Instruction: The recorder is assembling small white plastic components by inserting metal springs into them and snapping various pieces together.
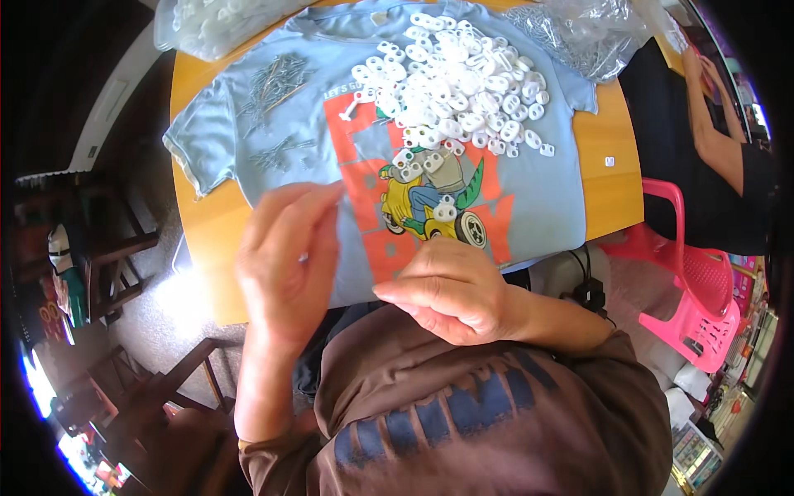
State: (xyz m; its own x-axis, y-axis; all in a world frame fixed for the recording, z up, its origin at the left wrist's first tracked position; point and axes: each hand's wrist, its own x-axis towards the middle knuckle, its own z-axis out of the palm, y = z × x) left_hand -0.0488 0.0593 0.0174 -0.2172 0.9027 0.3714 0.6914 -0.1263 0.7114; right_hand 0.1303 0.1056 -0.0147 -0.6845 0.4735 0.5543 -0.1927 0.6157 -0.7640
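Raised over the table's near edge, my left hand [289, 248] has its fingers bent together, slightly blurred; what they pinch, if anything, I cannot make out. To its right my right hand [451, 289] is closed with thumb and fingers pressed together, hiding whatever lies inside. Beyond it a large heap of small white oval plastic pieces with holes [471, 78] covers part of a light blue T-shirt [542, 194]. A few loose white pieces [445, 208] lie nearer my right hand. Ahead of my left hand are a small group of thin metal pins [279, 153] and a bigger pile of pins [277, 83].
The shirt covers a wooden table [203, 248]. A translucent tub [223, 25] stands at far left, a clear plastic bag of metal pins [579, 37] at far right. One white piece [609, 161] lies on bare wood. A pink chair [686, 273] and another person's arm [715, 140] are right.
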